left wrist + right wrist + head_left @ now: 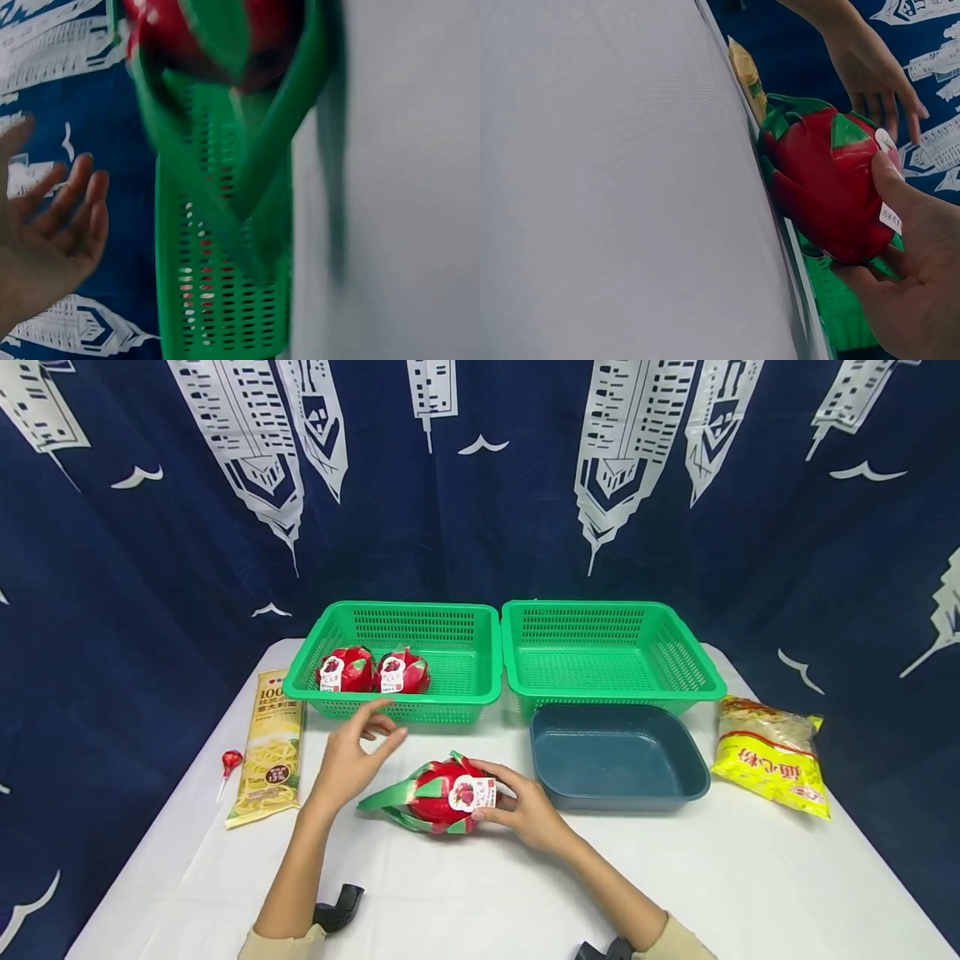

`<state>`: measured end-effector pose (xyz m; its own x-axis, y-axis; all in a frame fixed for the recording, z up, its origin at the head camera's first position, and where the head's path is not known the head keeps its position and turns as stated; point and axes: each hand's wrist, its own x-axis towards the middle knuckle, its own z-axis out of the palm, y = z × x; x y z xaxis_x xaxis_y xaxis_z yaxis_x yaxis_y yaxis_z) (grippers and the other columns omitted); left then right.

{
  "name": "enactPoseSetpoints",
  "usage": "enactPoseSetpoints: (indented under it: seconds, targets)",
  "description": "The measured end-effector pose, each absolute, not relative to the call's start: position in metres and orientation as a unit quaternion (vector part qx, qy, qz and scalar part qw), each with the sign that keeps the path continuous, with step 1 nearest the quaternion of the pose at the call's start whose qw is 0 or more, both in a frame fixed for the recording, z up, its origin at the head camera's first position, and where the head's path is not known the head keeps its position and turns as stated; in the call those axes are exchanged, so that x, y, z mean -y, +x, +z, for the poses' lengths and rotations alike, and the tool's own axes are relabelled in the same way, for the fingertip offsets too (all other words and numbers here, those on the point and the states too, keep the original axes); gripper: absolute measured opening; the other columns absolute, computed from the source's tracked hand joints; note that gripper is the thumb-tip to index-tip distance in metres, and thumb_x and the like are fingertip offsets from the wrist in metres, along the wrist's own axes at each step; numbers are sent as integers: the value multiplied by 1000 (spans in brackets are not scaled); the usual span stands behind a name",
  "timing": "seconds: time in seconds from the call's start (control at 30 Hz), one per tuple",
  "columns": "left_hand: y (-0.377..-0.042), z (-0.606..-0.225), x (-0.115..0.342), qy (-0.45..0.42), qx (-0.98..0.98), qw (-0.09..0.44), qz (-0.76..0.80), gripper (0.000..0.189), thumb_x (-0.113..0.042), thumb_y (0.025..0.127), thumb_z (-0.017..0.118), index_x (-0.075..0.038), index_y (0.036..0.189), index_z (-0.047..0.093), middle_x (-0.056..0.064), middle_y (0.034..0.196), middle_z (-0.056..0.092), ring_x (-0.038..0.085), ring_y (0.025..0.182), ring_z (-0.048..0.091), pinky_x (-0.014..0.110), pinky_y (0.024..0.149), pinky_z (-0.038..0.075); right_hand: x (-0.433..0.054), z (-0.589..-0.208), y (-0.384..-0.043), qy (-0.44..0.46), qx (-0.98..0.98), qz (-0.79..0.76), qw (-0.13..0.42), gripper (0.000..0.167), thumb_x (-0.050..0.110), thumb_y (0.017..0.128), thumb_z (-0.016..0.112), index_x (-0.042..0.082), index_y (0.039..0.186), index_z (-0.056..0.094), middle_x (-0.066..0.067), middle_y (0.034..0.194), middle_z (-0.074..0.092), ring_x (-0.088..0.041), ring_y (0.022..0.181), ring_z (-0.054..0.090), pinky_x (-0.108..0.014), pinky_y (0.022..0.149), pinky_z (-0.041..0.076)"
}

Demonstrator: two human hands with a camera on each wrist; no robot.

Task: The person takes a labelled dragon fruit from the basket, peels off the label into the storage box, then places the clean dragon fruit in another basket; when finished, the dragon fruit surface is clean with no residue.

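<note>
In the head view a red dragon fruit (442, 797) with green leaf tips and a white label lies sideways at the middle of the table. My right hand (525, 810) grips its right end between thumb and fingers; the right wrist view shows the same dragon fruit (825, 180) in that grasp. My left hand (356, 756) hovers to the upper left of the fruit, fingers apart and loosely bent, holding nothing. Behind it, two more dragon fruits (402, 672) sit in the left green basket (465, 693).
A second green basket (585, 668) stands beside the first, with a dark blue tub (618, 760) in front. To the left lie a yellow spaghetti pack (266, 752) and a red lollipop (231, 762). A yellow macaroni bag (772, 756) lies at the right edge.
</note>
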<state>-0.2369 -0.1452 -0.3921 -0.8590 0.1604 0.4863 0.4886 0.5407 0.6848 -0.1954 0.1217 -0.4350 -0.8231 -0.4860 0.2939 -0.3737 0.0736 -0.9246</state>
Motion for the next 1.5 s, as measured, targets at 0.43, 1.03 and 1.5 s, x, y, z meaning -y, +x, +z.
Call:
enactPoseSetpoints:
  seconds: [0.43, 1.03, 1.5]
  targets:
    - [-231, -430, 116, -325, 886, -5, -330, 111, -60, 55, 80, -43, 145, 18, -17, 145, 23, 15, 126, 34, 51, 96, 35, -122, -454, -205, -298, -739, -603, 29, 64, 7, 76, 74, 10, 135, 47, -4, 135, 47, -21, 123, 43, -34, 94, 42]
    - [-230, -442, 115, -302, 897, -31, -321, 98, -69, 55, 73, -52, 138, 24, -17, 128, 44, 6, 108, 45, 34, 79, 47, -102, -419, -156, -147, -757, -585, -251, 36, -2, 76, 72, 0, 111, 64, -10, 55, 33, -14, 47, 27, -23, 41, 23]
    - [-231, -443, 115, -302, 898, -19, -320, 98, -70, 54, 73, -53, 138, 24, -18, 127, 45, 5, 107, 45, 33, 78, 47, -93, -438, -166, -27, -723, -675, -143, 21, 3, 82, 68, -4, 102, 68, 2, 48, 27, -3, 45, 22, -17, 42, 17]
